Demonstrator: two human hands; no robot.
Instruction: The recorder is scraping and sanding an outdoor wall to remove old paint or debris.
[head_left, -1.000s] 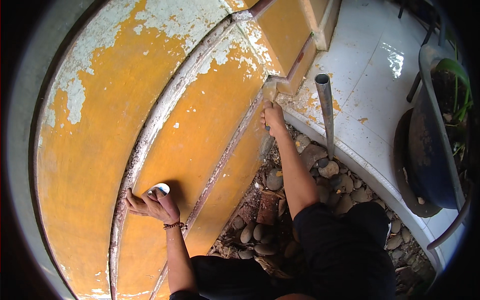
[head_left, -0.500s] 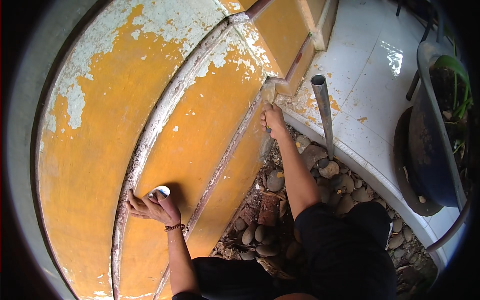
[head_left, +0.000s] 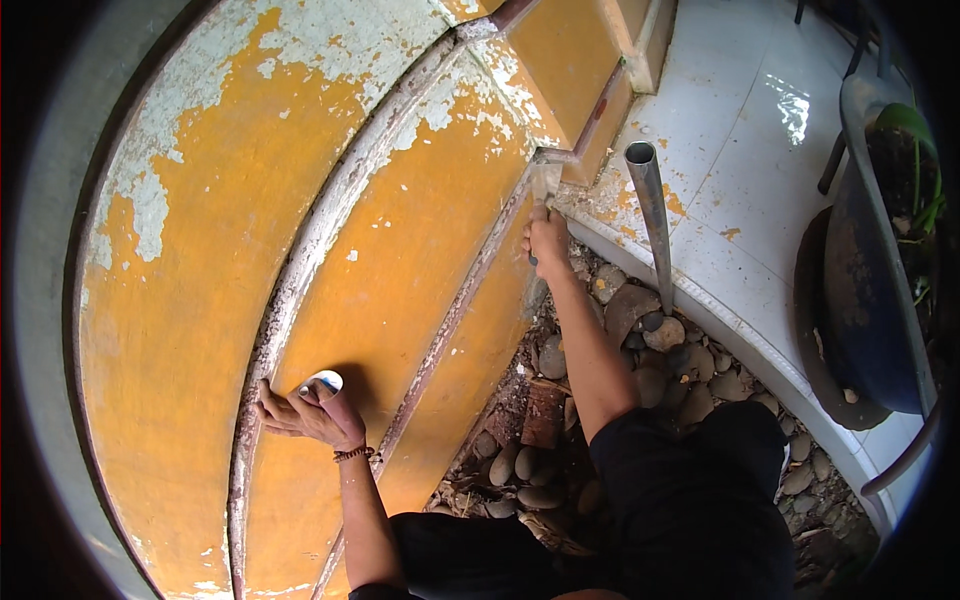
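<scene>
My right hand (head_left: pixel 547 242) is closed around the handle of a scraper (head_left: pixel 546 181). Its flat blade rests at the upper end of a thin reddish-brown moulding (head_left: pixel 470 270), by the corner where the yellow wall (head_left: pixel 400 250) meets the tiled ledge. Lower left, my left hand (head_left: pixel 312 415) holds a rolled sheet (head_left: pixel 345 408), reddish-brown outside, with a pale and blue inner side. The fingers of that hand stretch past the roll, their tips at a thick ridge (head_left: pixel 285 290) with worn paint.
White paint patches (head_left: pixel 150 205) show on the yellow wall. A metal pipe (head_left: pixel 652 215) stands upright beside the white tiled ledge (head_left: pixel 740 200). Stones (head_left: pixel 550 357) and a brick piece (head_left: pixel 543 417) lie below. At right stands a dark plant pot (head_left: pixel 875 290).
My right hand and the scraper blade have shifted slightly upward along the moulding. My left hand stays nearly in place with the roll; the whole view has drifted a little.
</scene>
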